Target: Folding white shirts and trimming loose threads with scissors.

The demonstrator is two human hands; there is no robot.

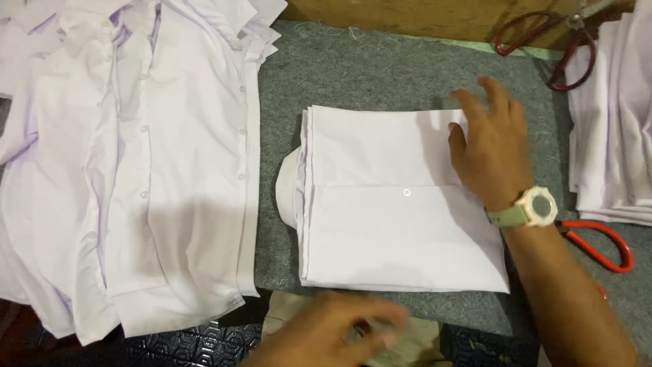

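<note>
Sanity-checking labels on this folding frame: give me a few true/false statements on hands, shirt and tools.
1. The right hand rests flat on the folded white shirt. True.
2. The left hand grips the red-handled scissors. False: it is blurred at the near edge, away from them.
3. A pile of unfolded white shirts lies left of the folded one. True.
4. The right wrist is bare. False: it wears a wristwatch.
5. The folded shirt lies on a grey mat. True.

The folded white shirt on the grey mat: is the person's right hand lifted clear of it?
No: the right hand lies flat on the folded white shirt, pressing its far right corner.
</note>
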